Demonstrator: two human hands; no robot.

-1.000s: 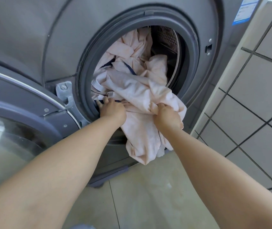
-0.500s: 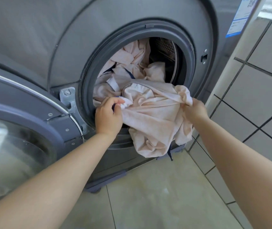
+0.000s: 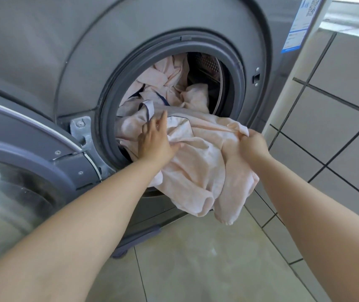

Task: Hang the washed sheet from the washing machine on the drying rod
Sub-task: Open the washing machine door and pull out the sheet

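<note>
A pale pink sheet [image 3: 196,166] with dark blue piping spills out of the round opening of the grey washing machine [image 3: 174,46] and hangs down over its front. More of the sheet lies bunched inside the drum. My left hand [image 3: 154,140] reaches into the opening with fingers spread straight, touching the sheet near a piped edge. My right hand [image 3: 252,144] grips a bunched fold of the sheet to the right of the opening. No drying rod is in view.
The machine's glass door [image 3: 17,192] stands swung open at the left, close to my left arm. A tiled wall [image 3: 337,127] rises at the right, right beside the machine. Beige floor tiles [image 3: 206,258] lie below the hanging cloth.
My left hand has let go of its pinch and opened, reaching deeper into the drum. My right hand still holds the fold, and more of the sheet hangs outside the opening.
</note>
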